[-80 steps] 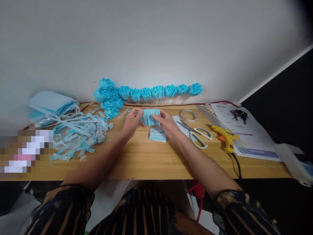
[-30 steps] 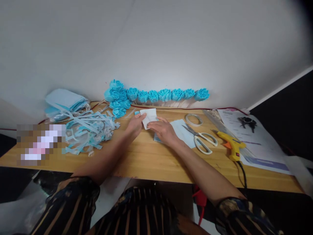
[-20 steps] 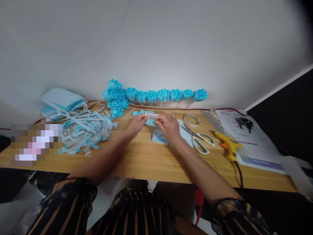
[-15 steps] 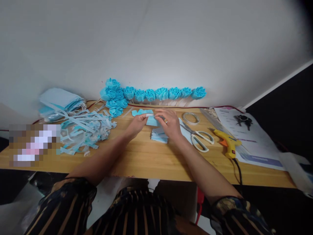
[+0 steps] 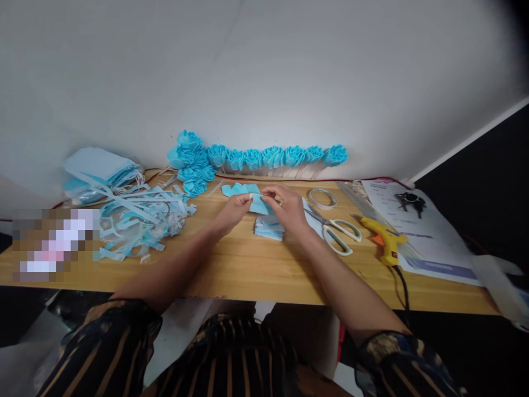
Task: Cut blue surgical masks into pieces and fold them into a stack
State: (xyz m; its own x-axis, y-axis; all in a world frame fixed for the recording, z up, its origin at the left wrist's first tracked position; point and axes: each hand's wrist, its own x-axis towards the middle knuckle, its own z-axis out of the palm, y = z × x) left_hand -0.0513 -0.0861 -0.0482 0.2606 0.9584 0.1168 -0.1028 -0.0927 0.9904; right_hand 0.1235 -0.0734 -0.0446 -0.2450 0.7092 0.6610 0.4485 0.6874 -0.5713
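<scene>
Between my two hands is a small piece of light-blue mask fabric (image 5: pixel 259 205), its upper edge pinched at both ends. My left hand (image 5: pixel 235 212) grips the left end between thumb and fingers. With thumb and fingertips closed, my right hand (image 5: pixel 286 205) holds the same edge on the right. A stack of cut blue fabric pieces (image 5: pixel 268 227) lies on the table just below. Behind my left fingers lies a scallop-cut blue fabric piece (image 5: pixel 231 191). White-handled scissors (image 5: pixel 336 230) rest right of my right hand, over a pale blue sheet (image 5: pixel 316 221).
Blue fabric roses (image 5: pixel 273 157) line the wall. At left are fabric strip scraps (image 5: pixel 142 220) and a stack of masks (image 5: pixel 99 165). To the right are a tape roll (image 5: pixel 322 198), a yellow glue gun (image 5: pixel 386 240), keys (image 5: pixel 410 203) and a printed paper (image 5: pixel 433 248).
My fingers have shifted slightly along the fabric's upper edge, and the white folded strip between them shows less. The camera view has moved a little. Things on the table stay put.
</scene>
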